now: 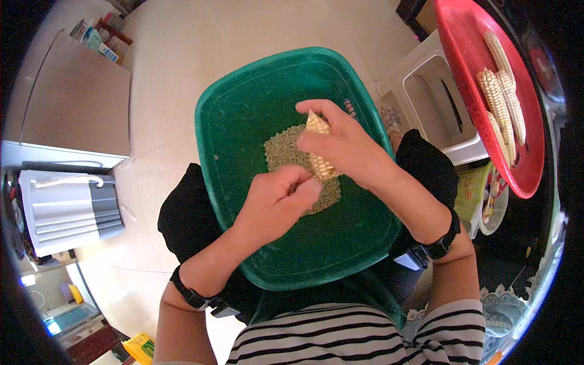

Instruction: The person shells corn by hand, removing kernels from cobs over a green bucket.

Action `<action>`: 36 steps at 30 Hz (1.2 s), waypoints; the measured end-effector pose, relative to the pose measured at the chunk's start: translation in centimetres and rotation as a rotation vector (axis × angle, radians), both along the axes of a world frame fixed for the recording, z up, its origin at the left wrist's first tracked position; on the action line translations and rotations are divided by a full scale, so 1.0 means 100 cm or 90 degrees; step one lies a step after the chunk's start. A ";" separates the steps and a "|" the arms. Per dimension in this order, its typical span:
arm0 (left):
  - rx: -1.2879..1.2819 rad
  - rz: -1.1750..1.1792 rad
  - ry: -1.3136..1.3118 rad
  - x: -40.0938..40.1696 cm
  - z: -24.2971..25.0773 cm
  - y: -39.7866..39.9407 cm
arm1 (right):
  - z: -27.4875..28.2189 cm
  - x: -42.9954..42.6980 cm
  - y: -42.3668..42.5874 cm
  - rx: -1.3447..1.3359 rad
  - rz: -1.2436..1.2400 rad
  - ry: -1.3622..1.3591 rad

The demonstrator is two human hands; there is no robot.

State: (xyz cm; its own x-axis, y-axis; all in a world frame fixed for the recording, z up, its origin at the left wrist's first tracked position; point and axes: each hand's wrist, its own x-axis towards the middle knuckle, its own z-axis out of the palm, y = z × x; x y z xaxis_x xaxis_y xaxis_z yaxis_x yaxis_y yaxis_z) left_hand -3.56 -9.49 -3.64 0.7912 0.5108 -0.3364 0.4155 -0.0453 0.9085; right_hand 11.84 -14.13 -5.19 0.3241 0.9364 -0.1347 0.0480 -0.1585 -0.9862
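Note:
A green plastic tub (pixel 255 91) rests across the lap, with a heap of loose corn kernels (pixel 285 148) on its bottom. Above the heap, my right hand (pixel 344 146) grips a pale ear of corn (pixel 321 166), its pointed tip showing between thumb and fingers. My left hand (pixel 283 196) is at the ear's lower end, thumb and fingers closed together against the kernels there. Whether the left fingers hold loose kernels is hidden.
On the right, a red plastic tray (pixel 461 59) holds several ears of corn (pixel 495 98). Beneath it are a white plastic stool (pixel 410 77) and a light green basket (pixel 470 191). A grey-and-white ridged container (pixel 64 210) and a cabinet (pixel 82 96) stand on the left.

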 end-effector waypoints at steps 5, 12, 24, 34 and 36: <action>0.169 -0.014 -0.044 0.003 -0.005 -0.004 | 0.003 -0.004 0.000 -0.086 -0.019 0.157; -0.277 0.037 -0.024 0.002 0.006 0.007 | 0.007 -0.004 -0.001 -0.087 0.056 0.330; -0.287 0.041 -0.007 0.003 0.005 0.005 | 0.003 -0.006 0.000 -0.117 0.016 0.423; 0.015 0.037 -0.075 -0.001 -0.003 -0.001 | 0.007 -0.009 0.001 -0.059 0.093 0.025; 0.123 0.025 -0.084 -0.003 -0.005 0.000 | 0.014 -0.007 -0.001 -0.052 0.101 0.007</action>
State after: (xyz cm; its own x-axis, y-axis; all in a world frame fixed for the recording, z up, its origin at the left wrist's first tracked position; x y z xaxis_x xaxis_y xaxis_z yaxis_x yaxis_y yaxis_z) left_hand -3.83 -9.53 -4.10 0.8001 0.5868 -0.1247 0.2987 -0.2093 0.9311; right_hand 11.12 -14.25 -3.75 0.1718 0.9613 -0.2152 0.0679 -0.2295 -0.9709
